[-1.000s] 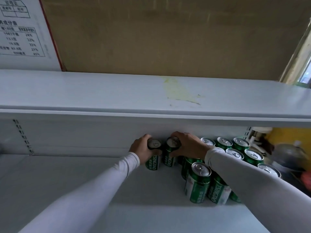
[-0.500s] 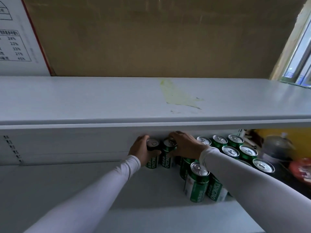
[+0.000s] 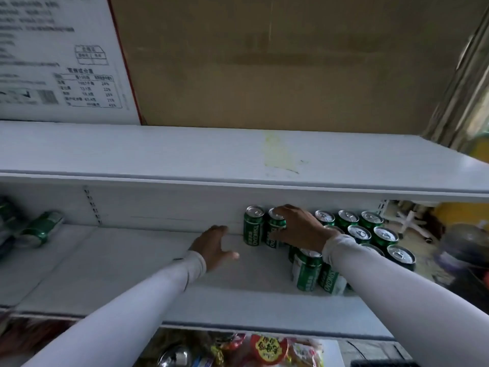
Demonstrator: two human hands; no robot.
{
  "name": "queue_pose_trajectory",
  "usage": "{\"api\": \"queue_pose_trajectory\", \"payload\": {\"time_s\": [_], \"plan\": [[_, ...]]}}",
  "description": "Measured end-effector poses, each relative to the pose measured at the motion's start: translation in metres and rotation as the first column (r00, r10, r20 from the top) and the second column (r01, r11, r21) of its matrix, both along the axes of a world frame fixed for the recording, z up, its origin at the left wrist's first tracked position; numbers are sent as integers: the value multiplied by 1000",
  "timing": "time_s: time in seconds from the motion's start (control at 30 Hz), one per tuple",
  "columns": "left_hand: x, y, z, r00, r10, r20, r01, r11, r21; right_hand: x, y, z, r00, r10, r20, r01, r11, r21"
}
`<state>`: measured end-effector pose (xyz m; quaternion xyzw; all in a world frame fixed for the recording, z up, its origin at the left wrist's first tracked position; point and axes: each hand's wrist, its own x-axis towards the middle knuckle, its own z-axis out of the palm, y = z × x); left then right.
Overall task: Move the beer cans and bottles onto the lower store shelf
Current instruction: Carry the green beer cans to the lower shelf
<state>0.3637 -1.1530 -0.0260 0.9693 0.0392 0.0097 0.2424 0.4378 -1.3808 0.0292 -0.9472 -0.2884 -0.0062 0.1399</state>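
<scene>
Green beer cans stand in rows on the white lower shelf [image 3: 132,274], toward its right end. The leftmost can [image 3: 253,225] stands alone against the back wall. My right hand [image 3: 299,226] is curled over the top and side of the can beside it [image 3: 275,229]. My left hand [image 3: 211,247] hovers just left of the leftmost can, fingers spread, holding nothing. More upright cans [image 3: 370,229] fill the back right, and two front cans [image 3: 308,270] stand near my right sleeve.
An upper white shelf [image 3: 185,154] overhangs the cans, with a cardboard box [image 3: 264,62] on it. Packed green cans lie on their sides at the far left [image 3: 39,229]. Snack packets [image 3: 267,348] sit on the level below. A dark bottle [image 3: 465,247] is at the right.
My left hand has let go of the leftmost can and drawn back to the left with fingers spread. My right hand stays on the second can. The view has dropped lower.
</scene>
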Motion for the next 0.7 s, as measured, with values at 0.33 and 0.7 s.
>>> {"api": "queue_pose_trajectory", "payload": {"time_s": [0.33,0.7], "plan": [[-167,61,0,959,278,-44,-275,959,73,-92,95,-9,948,302,-100,-303,953,8],[-328,222,4,828,560,-21,-561,828,-8,-202,298,-4,817,575,-46,-576,817,-34]]}}
